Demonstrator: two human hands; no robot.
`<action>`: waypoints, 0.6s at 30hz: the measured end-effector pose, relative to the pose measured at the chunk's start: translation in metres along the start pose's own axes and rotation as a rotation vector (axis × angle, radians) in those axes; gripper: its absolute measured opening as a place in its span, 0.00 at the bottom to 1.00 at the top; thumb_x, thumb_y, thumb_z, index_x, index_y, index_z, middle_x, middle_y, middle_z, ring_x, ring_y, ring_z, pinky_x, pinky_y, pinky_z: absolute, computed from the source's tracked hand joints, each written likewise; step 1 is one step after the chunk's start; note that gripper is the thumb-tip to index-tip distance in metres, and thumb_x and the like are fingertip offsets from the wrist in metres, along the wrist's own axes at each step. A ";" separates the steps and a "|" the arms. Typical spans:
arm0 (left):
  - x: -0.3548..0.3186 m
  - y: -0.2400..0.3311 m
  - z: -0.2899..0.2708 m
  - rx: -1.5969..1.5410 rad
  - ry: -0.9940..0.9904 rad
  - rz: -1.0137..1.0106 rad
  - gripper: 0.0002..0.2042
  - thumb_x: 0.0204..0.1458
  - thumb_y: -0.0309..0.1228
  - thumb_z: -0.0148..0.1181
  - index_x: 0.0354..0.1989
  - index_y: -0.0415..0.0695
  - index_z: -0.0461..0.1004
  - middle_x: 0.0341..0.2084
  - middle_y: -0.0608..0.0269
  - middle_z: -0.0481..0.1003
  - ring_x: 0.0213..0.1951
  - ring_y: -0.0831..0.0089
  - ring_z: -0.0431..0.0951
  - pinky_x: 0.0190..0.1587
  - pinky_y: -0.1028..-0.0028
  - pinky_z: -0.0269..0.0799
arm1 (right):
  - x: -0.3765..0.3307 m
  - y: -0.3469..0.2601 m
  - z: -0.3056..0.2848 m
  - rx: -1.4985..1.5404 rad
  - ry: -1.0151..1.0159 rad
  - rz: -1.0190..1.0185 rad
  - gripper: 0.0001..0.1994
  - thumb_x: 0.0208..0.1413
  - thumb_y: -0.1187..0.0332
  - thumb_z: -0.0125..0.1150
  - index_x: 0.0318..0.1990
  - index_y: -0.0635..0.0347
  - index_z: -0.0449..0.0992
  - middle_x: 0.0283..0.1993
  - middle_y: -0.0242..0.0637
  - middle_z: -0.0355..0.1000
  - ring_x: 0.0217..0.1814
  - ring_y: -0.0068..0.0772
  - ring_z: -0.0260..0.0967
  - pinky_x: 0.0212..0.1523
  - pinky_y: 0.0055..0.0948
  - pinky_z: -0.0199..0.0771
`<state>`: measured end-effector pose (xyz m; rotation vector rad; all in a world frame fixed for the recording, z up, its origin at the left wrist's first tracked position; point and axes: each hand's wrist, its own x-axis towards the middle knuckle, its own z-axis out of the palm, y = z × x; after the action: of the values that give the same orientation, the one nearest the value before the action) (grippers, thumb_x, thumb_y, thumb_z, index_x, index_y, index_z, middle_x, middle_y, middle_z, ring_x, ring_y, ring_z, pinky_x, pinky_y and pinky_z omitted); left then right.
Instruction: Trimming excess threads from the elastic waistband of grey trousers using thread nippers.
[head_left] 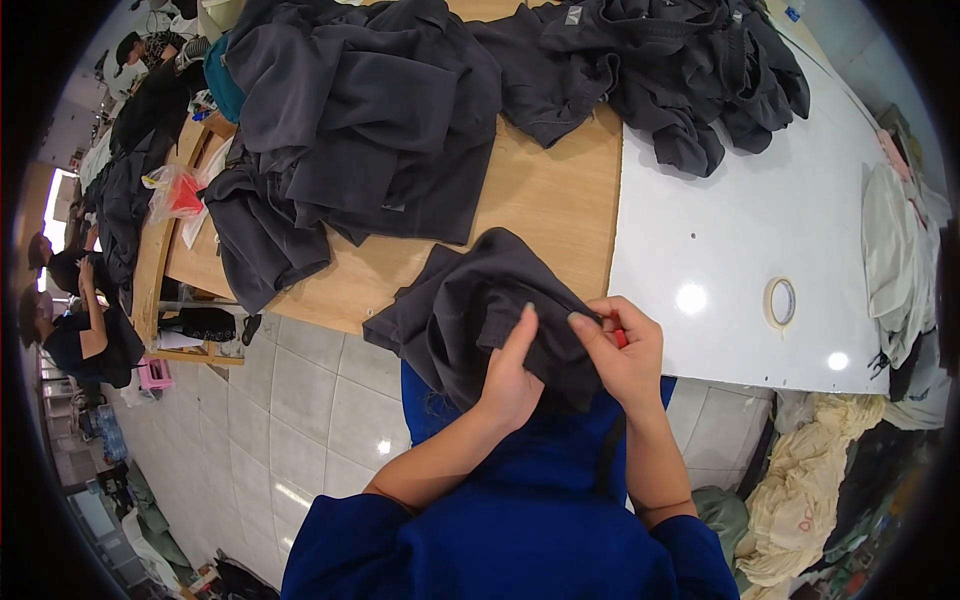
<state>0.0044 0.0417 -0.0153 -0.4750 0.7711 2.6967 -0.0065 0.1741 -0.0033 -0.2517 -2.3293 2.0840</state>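
Gathered at the table's near edge, a dark grey garment (440, 310) hangs partly over toward my lap. My left hand (512, 375) grips its near part, thumb on top and fingers hidden beneath the cloth. With thumb and fingertips, my right hand (625, 352) pinches the garment's right edge. A small red thing (621, 339) shows at the fingers of that hand; its kind I cannot make out. Between both hands the cloth is spread, with a ribbed or gathered band near the left thumb.
More dark grey garments lie in a large heap (360, 120) and a smaller pile (690, 80) at the back. A tape roll (780, 303) rests on the white board (730, 240), right. Cream cloth bundles (810, 480) stand below it. Other people (85, 310) are far left.
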 end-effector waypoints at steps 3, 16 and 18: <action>0.005 0.013 -0.009 -0.317 -0.035 -0.136 0.23 0.60 0.44 0.38 0.58 0.42 0.60 0.56 0.60 0.64 0.58 0.63 0.62 0.62 0.64 0.52 | 0.007 0.005 -0.005 0.373 0.137 0.112 0.08 0.51 0.73 0.60 0.23 0.60 0.69 0.17 0.19 0.57 0.18 0.06 0.48 0.18 0.11 0.46; 0.010 0.023 0.022 1.605 -0.388 0.175 0.15 0.43 0.24 0.64 0.41 0.36 0.71 0.37 0.63 0.74 0.41 0.74 0.73 0.43 0.76 0.68 | -0.003 -0.040 -0.003 -0.243 -0.070 -0.384 0.14 0.43 0.73 0.67 0.39 0.63 0.74 0.19 0.22 0.61 0.19 0.09 0.52 0.19 0.12 0.51; 0.009 0.027 0.027 1.340 -0.358 0.170 0.15 0.44 0.24 0.62 0.43 0.36 0.71 0.39 0.62 0.73 0.42 0.74 0.72 0.44 0.76 0.68 | 0.009 -0.033 -0.003 -0.121 0.077 -0.214 0.09 0.47 0.72 0.65 0.35 0.64 0.74 0.18 0.22 0.61 0.19 0.10 0.53 0.19 0.12 0.51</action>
<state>-0.0197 0.0368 0.0150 0.3949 2.1751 1.6648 -0.0190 0.1748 0.0291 -0.0776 -2.3250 1.8083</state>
